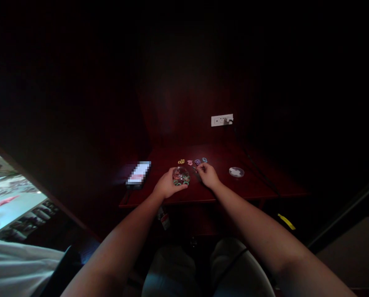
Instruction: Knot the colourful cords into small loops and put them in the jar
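Note:
My left hand (167, 184) is wrapped round a clear, rounded jar (180, 175) on the dark red desk, and small coloured rings like hair ties, mostly green, show inside it. Just right of the jar, my right hand (207, 175) is closed in a pinch; a small dark bit shows at its fingertips, too small to name. Behind the hands lie little groups of rings in a row: yellow rings (181, 161), pink rings (190, 162), purple rings (197, 162) and blue rings (204, 160). A round clear lid (236, 172) with a white patch lies to the right.
A phone (139, 173) with a lit screen stands at the desk's left side. On the back wall is a white socket (222, 120) with a plug and a dark cable running down right. A yellow strip (286, 221) shows below the desk's right part.

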Tool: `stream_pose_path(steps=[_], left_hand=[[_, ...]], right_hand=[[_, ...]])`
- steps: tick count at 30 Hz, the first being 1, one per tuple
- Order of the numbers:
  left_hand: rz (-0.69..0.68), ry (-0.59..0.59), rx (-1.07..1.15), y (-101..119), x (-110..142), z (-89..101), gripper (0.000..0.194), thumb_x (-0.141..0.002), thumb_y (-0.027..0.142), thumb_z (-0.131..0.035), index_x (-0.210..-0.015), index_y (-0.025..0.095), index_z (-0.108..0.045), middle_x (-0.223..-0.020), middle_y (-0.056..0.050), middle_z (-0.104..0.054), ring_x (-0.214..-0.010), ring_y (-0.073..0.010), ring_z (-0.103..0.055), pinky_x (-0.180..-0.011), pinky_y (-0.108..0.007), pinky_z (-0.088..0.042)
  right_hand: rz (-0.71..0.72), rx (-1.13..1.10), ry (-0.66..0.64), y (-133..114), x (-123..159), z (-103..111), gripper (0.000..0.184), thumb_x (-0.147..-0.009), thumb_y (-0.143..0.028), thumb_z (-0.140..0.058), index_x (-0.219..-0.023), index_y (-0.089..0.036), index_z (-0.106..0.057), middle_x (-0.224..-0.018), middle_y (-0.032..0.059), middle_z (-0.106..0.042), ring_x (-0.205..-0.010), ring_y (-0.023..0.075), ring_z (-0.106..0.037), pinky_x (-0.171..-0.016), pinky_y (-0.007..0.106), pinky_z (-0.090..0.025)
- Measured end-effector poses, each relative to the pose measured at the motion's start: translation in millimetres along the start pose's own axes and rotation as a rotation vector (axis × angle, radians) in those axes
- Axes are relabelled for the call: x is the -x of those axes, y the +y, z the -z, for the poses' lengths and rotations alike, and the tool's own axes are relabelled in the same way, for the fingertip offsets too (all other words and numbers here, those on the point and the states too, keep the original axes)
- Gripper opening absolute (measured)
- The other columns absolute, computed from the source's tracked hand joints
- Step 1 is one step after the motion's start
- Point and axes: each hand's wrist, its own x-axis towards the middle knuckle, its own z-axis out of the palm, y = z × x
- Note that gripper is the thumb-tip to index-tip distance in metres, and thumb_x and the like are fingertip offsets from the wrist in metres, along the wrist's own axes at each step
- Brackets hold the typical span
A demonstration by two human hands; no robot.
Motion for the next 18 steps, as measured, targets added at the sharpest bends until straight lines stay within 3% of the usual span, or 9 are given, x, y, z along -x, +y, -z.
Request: stream_pose_path(steps=[7, 13, 18], left_hand=[[-0.050, 0.013, -0.057, -0.5, 0.3, -1.5, 0.075, -0.056, 0.047, -0.072, -0.120, 0.019, -0.042, -0.111, -0.011, -0.059, -0.099, -0.0256, -0.058, -0.088, -0.036, -0.043], [-0.071, 0.037, -0.102, 5.0, -3.4, -12.6, 0.075, -0.056, 0.049, -0.071, -0.118, 0.019, -0.042, -0.109, -0.012, -0.059, -0.099, -0.0277, -0.058, -0.086, -0.037, -0.044], [-0.111, 0.027, -0.077, 20.1, -9.2, -28.4, 0.076, -0.054, 0.049, -0.072, -0.117, 0.019, -0.043, -0.107, -0.012, -0.060, -0.099, -0.0289, -0.057, -0.084, -0.037, -0.044]], right_hand=[[0.073, -0.024, 0.087, -4.2, 3.4, 4.6, 0.013, -0.075, -0.028, -0.048, -0.075, -0.016, -0.055, -0.064, 0.0014, -0.053, -0.053, 0.0120, -0.046, -0.054, 0.024, -0.040], [0.303, 0.048, 0.143, -20.1, 14.4, 9.0, 0.017, -0.080, -0.021, -0.044, -0.084, -0.019, -0.060, -0.089, 0.0075, -0.058, -0.083, 0.0179, -0.054, -0.078, 0.029, -0.043], [0.381, 0.176, 0.180, -20.2, 16.9, 10.9, 0.024, -0.081, -0.016, -0.041, -0.093, -0.020, -0.062, -0.090, 0.0080, -0.058, -0.086, 0.0185, -0.054, -0.080, 0.029, -0.042]])
